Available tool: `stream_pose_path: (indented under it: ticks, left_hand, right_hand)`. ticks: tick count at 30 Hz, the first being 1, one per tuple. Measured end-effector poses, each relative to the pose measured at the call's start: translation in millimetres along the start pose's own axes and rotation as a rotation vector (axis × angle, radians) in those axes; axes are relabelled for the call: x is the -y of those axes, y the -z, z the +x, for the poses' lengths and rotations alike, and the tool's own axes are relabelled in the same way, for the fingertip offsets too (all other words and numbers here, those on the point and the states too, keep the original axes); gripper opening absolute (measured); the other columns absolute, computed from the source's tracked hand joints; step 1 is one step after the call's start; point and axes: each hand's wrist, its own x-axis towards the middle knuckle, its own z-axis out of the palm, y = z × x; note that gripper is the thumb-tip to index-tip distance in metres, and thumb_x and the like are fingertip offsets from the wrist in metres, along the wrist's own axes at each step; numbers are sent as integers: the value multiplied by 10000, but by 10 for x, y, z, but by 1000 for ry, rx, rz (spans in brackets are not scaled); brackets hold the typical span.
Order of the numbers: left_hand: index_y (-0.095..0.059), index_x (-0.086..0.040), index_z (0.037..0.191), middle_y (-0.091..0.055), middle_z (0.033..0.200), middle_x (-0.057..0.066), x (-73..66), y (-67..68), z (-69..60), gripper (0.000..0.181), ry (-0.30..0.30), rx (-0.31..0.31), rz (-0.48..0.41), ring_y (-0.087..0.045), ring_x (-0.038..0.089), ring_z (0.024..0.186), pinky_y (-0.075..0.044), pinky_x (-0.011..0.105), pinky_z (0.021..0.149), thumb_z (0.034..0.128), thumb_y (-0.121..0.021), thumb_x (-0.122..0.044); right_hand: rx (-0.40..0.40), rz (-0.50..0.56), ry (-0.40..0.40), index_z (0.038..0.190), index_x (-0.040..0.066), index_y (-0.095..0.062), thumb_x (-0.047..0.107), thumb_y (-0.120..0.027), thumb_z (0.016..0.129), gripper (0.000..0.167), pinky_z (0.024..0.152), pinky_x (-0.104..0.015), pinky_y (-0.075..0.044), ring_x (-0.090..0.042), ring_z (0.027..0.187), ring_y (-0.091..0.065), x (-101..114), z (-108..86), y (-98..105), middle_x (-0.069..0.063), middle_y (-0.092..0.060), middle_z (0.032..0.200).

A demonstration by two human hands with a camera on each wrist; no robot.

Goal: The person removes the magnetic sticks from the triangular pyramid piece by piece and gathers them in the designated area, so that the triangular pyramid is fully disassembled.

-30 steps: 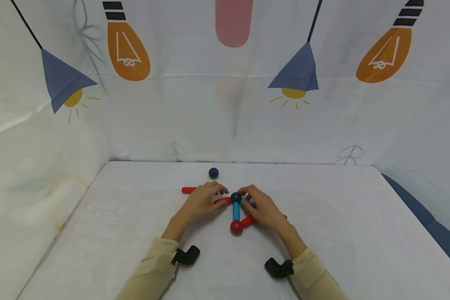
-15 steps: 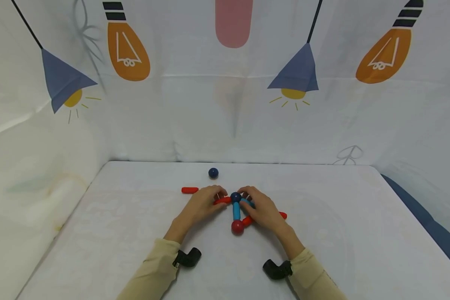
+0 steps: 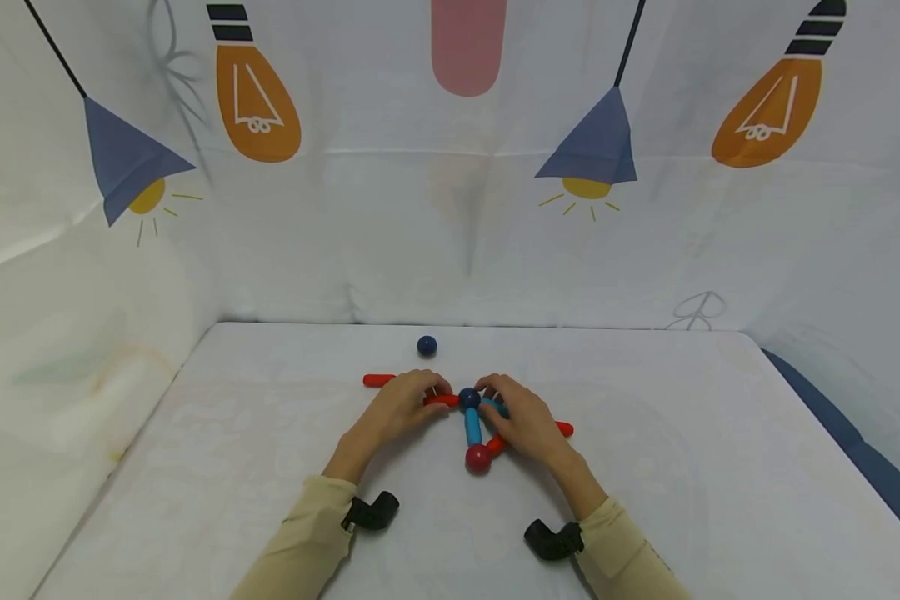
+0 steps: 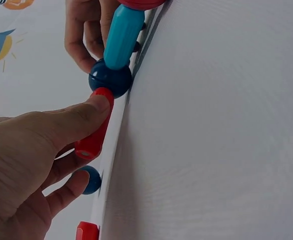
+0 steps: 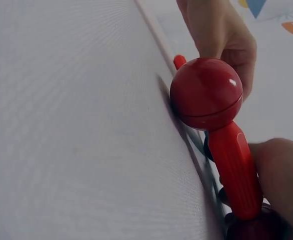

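Note:
My left hand (image 3: 408, 404) pinches a red magnetic rod (image 4: 94, 137) between thumb and fingers. The rod's far end meets a dark blue ball (image 4: 110, 78). From that ball a light blue rod (image 3: 472, 427) runs toward me to a red ball (image 3: 478, 458). My right hand (image 3: 527, 421) grips a second light blue rod (image 3: 497, 407) beside the dark blue ball, its fingers partly hidden. Another red rod (image 5: 236, 170) leaves the red ball, passing under my right hand to a dark ball (image 5: 256, 225) at the bottom of the right wrist view.
A loose dark blue ball (image 3: 427, 346) lies toward the back of the white table (image 3: 270, 433). Left of my left hand lies a loose red rod (image 3: 378, 380). Out past my right hand another red rod (image 3: 565, 429) pokes out. A printed white cloth (image 3: 390, 233) hangs behind.
The dark blue ball and the red rod in my left hand have shifted slightly left. The red ball has moved a little right and toward me. Both hands keep their grip.

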Motion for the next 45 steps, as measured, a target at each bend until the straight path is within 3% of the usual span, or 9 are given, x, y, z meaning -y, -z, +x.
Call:
stream_pose_path:
  ticks: [12,22,29,39,45]
  left_hand:
    - [-671,-157,1049,-643,881,-57,-12,-30,-2,241,11,-7,42,-524,60,770,-491,206,727,819,-737,-191]
    - [-686,-163,1023,-660,892,-47,-20,44,-9,203,-57,-17,66,-545,96,775,-491,258,740,825,-729,-176]
    - [-685,-168,1036,-677,951,-43,-5,85,-41,221,-67,55,43,-576,122,879,-502,312,836,820,-732,-161]
    - [-708,-203,977,-632,953,-60,173,265,-75,171,40,50,42,-540,114,879,-484,287,798,811,-746,-201]
    - [-710,-179,951,-612,936,-31,333,382,-132,151,33,0,31,-517,150,874,-458,308,772,805,-749,-177]
  right_hand:
    - [22,-27,81,1314,231,-546,213,-596,931,387,804,-331,-536,-117,901,-597,-23,3,-1,-1,-621,1090]
    - [12,-57,94,1293,227,-557,227,-589,936,358,820,-347,-538,-132,926,-613,-21,6,-10,-3,-648,1061]
    - [8,-68,97,1293,221,-553,226,-592,934,362,843,-359,-539,-152,971,-627,-29,4,-18,-8,-649,1093]
    - [33,-41,48,1310,234,-538,242,-576,944,369,935,-410,-498,-202,1126,-599,-15,-8,-9,-21,-629,1220]
    - [33,-21,38,1315,225,-536,232,-576,944,374,966,-433,-476,-227,1184,-573,-5,-19,-2,-31,-601,1294]
